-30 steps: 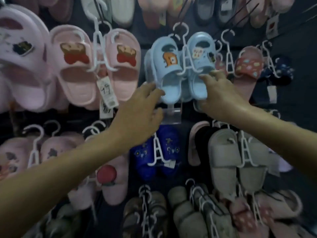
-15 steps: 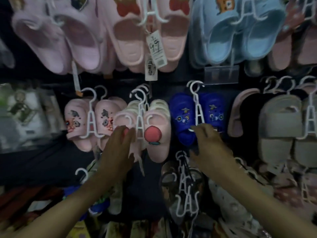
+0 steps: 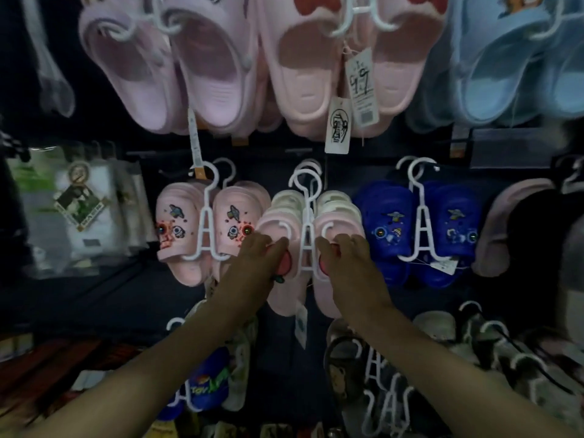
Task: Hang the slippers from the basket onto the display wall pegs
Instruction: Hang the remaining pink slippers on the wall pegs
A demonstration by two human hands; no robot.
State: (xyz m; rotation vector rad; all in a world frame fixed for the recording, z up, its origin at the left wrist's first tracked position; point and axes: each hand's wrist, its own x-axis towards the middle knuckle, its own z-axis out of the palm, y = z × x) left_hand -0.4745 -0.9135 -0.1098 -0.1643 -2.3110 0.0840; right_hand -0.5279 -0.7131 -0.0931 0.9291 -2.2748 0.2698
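Observation:
A pair of pale pink slippers with red peach charms [image 3: 286, 292] hangs on a white plastic hanger [image 3: 306, 216] in the middle row of the display wall. My left hand [image 3: 252, 267] rests on the left slipper's strap, fingers curled over the charm. My right hand [image 3: 350, 263] covers the right slipper's strap the same way. Several more pairs sit stacked behind on the same peg. The basket is out of view.
Pink spaceship slippers [image 3: 180, 235] hang to the left, dark blue clogs [image 3: 392, 229] to the right. Large lilac [image 3: 202, 77], pink [image 3: 303, 90] and light blue [image 3: 493, 74] slippers hang above, with price tags [image 3: 360, 86]. More hangered pairs crowd the row below [image 3: 379, 384]. Packaged goods [image 3: 82, 203] hang at left.
The view dropped from the light blue pair to the middle row. Both hands left the blue slippers, came down, and now rest on the pink peach pair.

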